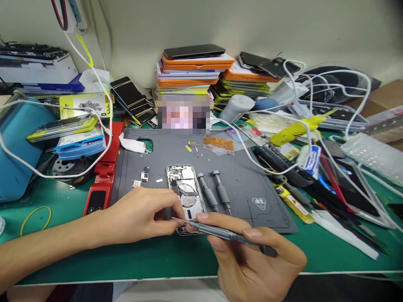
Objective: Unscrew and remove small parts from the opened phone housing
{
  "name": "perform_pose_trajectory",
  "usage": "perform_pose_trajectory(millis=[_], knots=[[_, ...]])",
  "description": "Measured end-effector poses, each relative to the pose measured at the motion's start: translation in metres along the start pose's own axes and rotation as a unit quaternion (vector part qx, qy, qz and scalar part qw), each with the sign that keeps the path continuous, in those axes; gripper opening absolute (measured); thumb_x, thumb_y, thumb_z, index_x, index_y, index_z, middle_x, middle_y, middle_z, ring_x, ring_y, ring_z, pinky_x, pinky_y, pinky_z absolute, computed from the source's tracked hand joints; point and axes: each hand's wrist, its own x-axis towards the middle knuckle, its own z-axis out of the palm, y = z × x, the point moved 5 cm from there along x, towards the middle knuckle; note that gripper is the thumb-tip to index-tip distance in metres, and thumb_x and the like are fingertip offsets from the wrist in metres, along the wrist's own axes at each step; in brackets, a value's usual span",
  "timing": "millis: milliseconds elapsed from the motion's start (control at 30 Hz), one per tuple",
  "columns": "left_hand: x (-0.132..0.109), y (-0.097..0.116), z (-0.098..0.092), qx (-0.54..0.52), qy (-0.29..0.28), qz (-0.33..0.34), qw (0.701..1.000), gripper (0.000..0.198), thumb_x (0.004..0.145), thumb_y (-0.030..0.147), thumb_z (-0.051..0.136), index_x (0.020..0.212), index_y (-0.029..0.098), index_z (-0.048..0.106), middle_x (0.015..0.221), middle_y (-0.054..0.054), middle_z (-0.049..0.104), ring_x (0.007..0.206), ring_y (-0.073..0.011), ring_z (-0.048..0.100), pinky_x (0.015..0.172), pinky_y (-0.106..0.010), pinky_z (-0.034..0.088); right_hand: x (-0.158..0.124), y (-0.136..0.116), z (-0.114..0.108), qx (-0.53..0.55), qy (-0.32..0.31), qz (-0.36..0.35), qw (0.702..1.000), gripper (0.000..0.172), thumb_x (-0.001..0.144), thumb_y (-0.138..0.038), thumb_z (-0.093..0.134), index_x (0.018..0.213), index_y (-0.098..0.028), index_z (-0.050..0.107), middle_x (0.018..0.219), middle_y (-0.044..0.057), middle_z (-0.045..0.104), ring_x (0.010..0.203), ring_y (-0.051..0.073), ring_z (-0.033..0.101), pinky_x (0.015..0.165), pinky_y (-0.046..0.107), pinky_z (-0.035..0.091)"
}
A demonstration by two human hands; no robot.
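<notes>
An opened phone lies on the dark grey work mat, its inner parts exposed. Over its lower left edge my left hand is closed in a pinch; a small dark piece shows by the fingers, too hidden to name. My right hand grips a grey precision screwdriver, which points left with its tip close to the left fingertips above the phone's lower end. Just right of the phone lie two more screwdrivers. Small phone parts and several tiny screws sit on the mat.
A red hinged holder stands at the mat's left edge. Stacked orange cases rise at the back. White cables loop over tools and a yellow bottle at right. A blue bin stands far left.
</notes>
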Motion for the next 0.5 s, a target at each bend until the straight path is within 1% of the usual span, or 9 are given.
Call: perform_pose_trajectory(millis=[67,133,200,267,333,367,433,467,500], knots=[[0.0,-0.001,0.001,0.01,-0.004,-0.006,1.0,0.009,0.097,0.013,0.072,0.099,0.021,0.077,0.087,0.004,0.076,0.067,-0.0099,0.061,0.059,-0.019,0.04,-0.002,0.0,-0.002,0.002,0.008,-0.001,1.0,0.044,0.1,-0.002,0.071,0.129,-0.027,0.051,0.107,0.005,0.087,0.084,0.021,0.085,0.069,0.035,0.073],[0.0,-0.003,0.0,0.028,0.008,-0.013,0.999,0.005,0.1,0.017,0.074,0.099,0.021,0.077,0.088,0.003,0.077,0.068,-0.0107,0.063,0.059,-0.02,0.041,-0.003,-0.001,-0.004,0.005,0.033,-0.002,0.999,0.045,0.1,-0.005,0.07,0.136,-0.026,0.052,0.106,0.005,0.086,0.083,0.021,0.084,0.066,0.034,0.072],[-0.001,-0.004,-0.001,0.049,0.023,-0.007,0.999,0.004,0.103,0.02,0.075,0.1,0.021,0.078,0.091,0.002,0.078,0.073,-0.012,0.067,0.063,-0.021,0.043,-0.003,-0.002,-0.007,0.005,0.079,0.008,0.997,0.049,0.101,-0.009,0.07,0.144,-0.026,0.053,0.103,0.004,0.085,0.078,0.02,0.082,0.063,0.033,0.072],[-0.001,-0.004,-0.001,0.071,0.024,0.009,0.997,0.007,0.106,0.022,0.073,0.102,0.02,0.078,0.096,0.001,0.08,0.081,-0.0134,0.073,0.069,-0.021,0.046,-0.001,-0.002,-0.01,0.005,0.128,0.022,0.991,0.053,0.103,-0.013,0.068,0.15,-0.029,0.052,0.097,0.0,0.082,0.07,0.017,0.077,0.059,0.031,0.07],[-0.002,-0.004,0.001,0.096,0.019,0.024,0.995,0.012,0.11,0.026,0.069,0.105,0.021,0.079,0.1,0.0,0.08,0.086,-0.0141,0.075,0.072,-0.022,0.048,0.001,-0.001,-0.015,-0.003,0.163,0.031,0.986,0.054,0.104,-0.014,0.068,0.152,-0.032,0.051,0.092,-0.002,0.077,0.063,0.015,0.071,0.052,0.027,0.066],[-0.003,-0.004,0.002,0.112,0.016,0.032,0.993,0.015,0.111,0.028,0.067,0.105,0.021,0.08,0.101,0.0,0.08,0.086,-0.0141,0.075,0.072,-0.023,0.048,0.002,0.0,-0.018,-0.018,0.176,0.029,0.984,0.053,0.104,-0.014,0.068,0.151,-0.032,0.052,0.092,-0.003,0.075,0.062,0.015,0.071,0.05,0.026,0.065],[-0.004,-0.004,0.004,0.153,0.018,0.05,0.987,0.021,0.114,0.031,0.063,0.107,0.022,0.08,0.1,0.0,0.08,0.085,-0.0143,0.075,0.068,-0.024,0.046,0.002,0.003,-0.026,-0.073,0.181,0.0,0.981,0.053,0.1,-0.012,0.073,0.147,-0.028,0.054,0.093,-0.001,0.074,0.064,0.016,0.072,0.05,0.028,0.066],[-0.004,-0.004,0.005,0.175,0.022,0.06,0.982,0.023,0.115,0.032,0.061,0.107,0.022,0.079,0.099,0.0,0.079,0.084,-0.0145,0.075,0.067,-0.025,0.045,0.003,0.004,-0.03,-0.118,0.177,-0.023,0.977,0.055,0.097,-0.01,0.076,0.145,-0.025,0.054,0.097,0.002,0.074,0.07,0.019,0.077,0.055,0.033,0.069],[-0.004,-0.003,0.005,0.196,0.031,0.069,0.978,0.024,0.115,0.032,0.059,0.107,0.022,0.079,0.098,0.0,0.079,0.083,-0.0148,0.074,0.065,-0.026,0.043,0.003,0.003,-0.03,-0.154,0.148,-0.075,0.974,0.057,0.092,-0.009,0.082,0.141,-0.022,0.056,0.097,0.003,0.074,0.071,0.021,0.078,0.057,0.036,0.071]])
